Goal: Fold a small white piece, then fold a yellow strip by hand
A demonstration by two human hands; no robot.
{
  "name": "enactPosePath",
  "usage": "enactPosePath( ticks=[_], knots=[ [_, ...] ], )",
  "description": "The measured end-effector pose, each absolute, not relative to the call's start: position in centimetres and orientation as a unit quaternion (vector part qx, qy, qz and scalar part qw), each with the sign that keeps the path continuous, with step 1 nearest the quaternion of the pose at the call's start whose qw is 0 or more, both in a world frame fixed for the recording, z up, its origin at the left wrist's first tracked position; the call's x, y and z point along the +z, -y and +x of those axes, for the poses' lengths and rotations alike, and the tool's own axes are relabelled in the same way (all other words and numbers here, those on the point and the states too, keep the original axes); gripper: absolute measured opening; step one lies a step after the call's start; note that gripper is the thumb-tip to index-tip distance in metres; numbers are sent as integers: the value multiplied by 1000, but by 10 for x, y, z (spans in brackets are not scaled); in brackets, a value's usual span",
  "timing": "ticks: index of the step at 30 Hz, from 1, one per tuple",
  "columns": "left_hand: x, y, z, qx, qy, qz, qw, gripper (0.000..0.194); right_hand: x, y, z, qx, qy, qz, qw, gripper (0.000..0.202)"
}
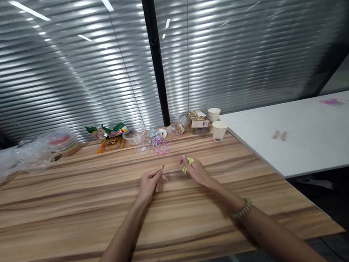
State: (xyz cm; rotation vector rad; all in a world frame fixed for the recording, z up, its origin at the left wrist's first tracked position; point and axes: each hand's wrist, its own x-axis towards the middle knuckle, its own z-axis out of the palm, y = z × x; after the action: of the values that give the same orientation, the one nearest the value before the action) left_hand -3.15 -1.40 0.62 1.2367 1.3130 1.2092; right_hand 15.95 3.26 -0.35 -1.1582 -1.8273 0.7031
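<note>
My left hand (150,182) is over the middle of the wooden table (77,214), its thumb and index finger pinched on a tiny pale item (162,169) too small to name. To its right, my right hand (196,170) has its fingers curled round a yellow-green object (188,164). The two hands are apart, with a short gap of wood between them. Beyond them lies a small pile of pink and purple beads (161,147).
Along the blinds stand stacked round containers (63,141), green snack packets (109,131), clear tubs (135,137), a gold package (198,122) and two paper cups (219,130). A white table (304,135) adjoins on the right, with two small pale items (280,135).
</note>
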Motion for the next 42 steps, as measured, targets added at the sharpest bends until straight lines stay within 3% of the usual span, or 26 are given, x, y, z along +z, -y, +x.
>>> enactPosePath(
  ticks=[5, 8, 11, 16, 20, 24, 33, 37, 42],
  knots=[
    [0, 16, -30, 473, -524, 526, 474, 46, -12, -33, 161, 193, 788, -482, 329, 33],
    [-2, 17, -28, 464, -521, 533, 479, 47, -11, -30, 159, 169, 796, -463, 351, 23],
    [1, 19, -28, 467, -530, 540, 457, 47, -7, -30, 160, 174, 782, -460, 383, 26],
    [8, 19, -30, 478, -562, 564, 371, 30, -7, -34, 162, 239, 746, -463, 416, 27],
    [7, 17, -28, 493, -556, 565, 357, 20, -5, -33, 162, 207, 771, -436, 415, 22],
    [4, 16, -24, 489, -562, 533, 402, 30, 0, -30, 162, 207, 771, -438, 414, 22],
    [4, 10, -21, 487, -516, 544, 447, 40, -7, -31, 145, 588, 572, -355, 448, 36],
    [4, 13, -20, 503, -511, 519, 466, 42, -3, -20, 135, 666, 478, -318, 476, 36],
    [4, 15, -18, 500, -503, 534, 460, 43, 3, -13, 129, 678, 444, -319, 492, 34]
  ],
)
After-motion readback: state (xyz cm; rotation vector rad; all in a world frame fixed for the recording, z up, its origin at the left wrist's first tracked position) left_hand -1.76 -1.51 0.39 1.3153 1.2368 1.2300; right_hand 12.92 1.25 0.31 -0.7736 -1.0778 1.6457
